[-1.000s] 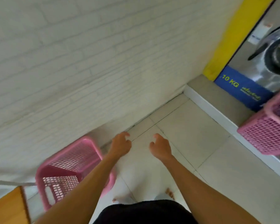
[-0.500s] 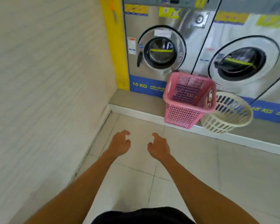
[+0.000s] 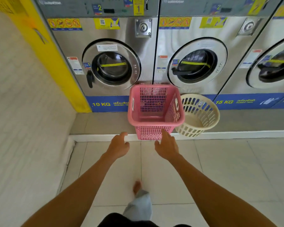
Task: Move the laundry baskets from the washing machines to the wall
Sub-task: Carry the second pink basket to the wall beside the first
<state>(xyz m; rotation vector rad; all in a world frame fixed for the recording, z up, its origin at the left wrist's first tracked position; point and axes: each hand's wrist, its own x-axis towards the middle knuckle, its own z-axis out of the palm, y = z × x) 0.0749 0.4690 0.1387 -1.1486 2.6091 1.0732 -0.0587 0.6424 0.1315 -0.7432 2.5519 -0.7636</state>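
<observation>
A pink rectangular laundry basket (image 3: 155,131) stands empty on the raised ledge (image 3: 103,123) before the washing machines (image 3: 111,68). A round cream basket (image 3: 201,122) leans against its right side, tilted toward me. My left hand (image 3: 119,145) hovers open just below and left of the pink basket, not touching it. My right hand (image 3: 167,145) is open too, its fingertips at the basket's lower front wall; contact is unclear.
The white brick wall (image 3: 23,128) runs along the left, meeting a yellow post (image 3: 46,51) by the first machine. A white step edge (image 3: 236,135) separates the ledge from the tiled floor (image 3: 228,169). My bare foot (image 3: 136,186) is stepping forward below.
The view has swung from the wall and the pink basket set there to the machines. I have stepped closer, and both open hands have reached toward the second pink basket.
</observation>
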